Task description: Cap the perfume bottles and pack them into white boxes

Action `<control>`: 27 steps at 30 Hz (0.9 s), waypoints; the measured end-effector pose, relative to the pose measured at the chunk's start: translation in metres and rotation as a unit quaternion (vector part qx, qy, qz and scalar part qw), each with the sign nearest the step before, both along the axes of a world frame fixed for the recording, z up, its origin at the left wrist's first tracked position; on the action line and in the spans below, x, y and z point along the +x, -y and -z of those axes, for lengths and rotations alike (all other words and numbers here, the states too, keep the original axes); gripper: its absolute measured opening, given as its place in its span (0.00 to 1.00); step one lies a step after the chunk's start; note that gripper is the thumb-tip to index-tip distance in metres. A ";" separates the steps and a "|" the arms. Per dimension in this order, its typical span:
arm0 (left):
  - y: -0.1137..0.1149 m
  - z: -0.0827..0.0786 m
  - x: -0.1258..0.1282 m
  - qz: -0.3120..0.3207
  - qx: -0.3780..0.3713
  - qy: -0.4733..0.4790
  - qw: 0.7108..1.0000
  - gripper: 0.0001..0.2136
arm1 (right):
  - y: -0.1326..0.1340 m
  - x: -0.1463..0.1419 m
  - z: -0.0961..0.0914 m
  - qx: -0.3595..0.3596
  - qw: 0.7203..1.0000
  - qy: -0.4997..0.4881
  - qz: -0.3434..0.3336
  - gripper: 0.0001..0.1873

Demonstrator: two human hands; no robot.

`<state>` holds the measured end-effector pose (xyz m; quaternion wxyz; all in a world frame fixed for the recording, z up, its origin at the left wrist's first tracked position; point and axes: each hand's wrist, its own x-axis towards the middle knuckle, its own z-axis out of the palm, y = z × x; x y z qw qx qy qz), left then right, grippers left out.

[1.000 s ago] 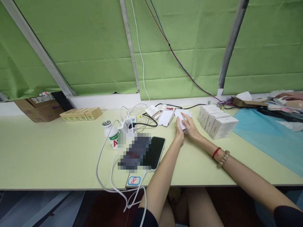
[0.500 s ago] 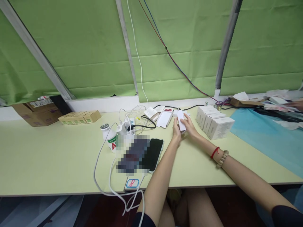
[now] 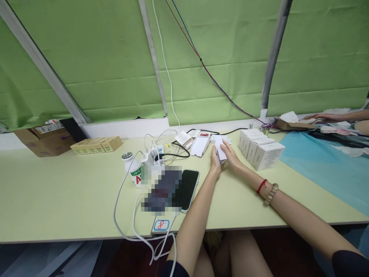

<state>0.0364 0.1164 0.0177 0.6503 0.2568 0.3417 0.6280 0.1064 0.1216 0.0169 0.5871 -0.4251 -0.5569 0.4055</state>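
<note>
Between my two hands is a small white box (image 3: 220,151), held just above the table. My left hand (image 3: 215,161) is closed along its left side, while my right hand (image 3: 230,154) grips its right side with the fingers over the top. Its underside and the fingertips beneath are hidden. A few white boxes (image 3: 266,154) stand in a row to the right of my hands. Behind and to the left lie a flattened white carton (image 3: 201,144) and a folded paper leaflet (image 3: 183,139).
Left of my arms are a phone (image 3: 186,190), a white bottle (image 3: 132,169), a power strip (image 3: 148,158) and looping white cables. Brown boxes (image 3: 96,145) sit farther left. A blue sheet (image 3: 317,165) covers the right side, where another person's hand (image 3: 323,116) reaches over papers.
The small box has tilted slightly in my hands, and more of its side shows. At the far right, another person's hand and forearm have reached farther into view.
</note>
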 end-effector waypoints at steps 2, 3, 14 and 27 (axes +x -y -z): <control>0.001 0.000 0.000 -0.001 0.006 -0.004 1.000 0.22 | 0.000 -0.001 0.000 0.000 1.000 0.005 0.003 0.32; 0.001 0.000 0.000 0.001 0.007 -0.008 1.000 0.22 | 0.000 -0.001 0.001 -0.002 1.000 0.008 0.001 0.32; 0.003 -0.004 -0.002 -0.003 0.008 -0.029 1.000 0.20 | 0.000 0.000 0.001 -0.036 0.999 -0.004 -0.031 0.37; 0.009 -0.008 -0.007 0.059 -0.023 -0.096 0.993 0.23 | 0.004 0.002 -0.003 -0.084 0.995 -0.038 -0.036 0.51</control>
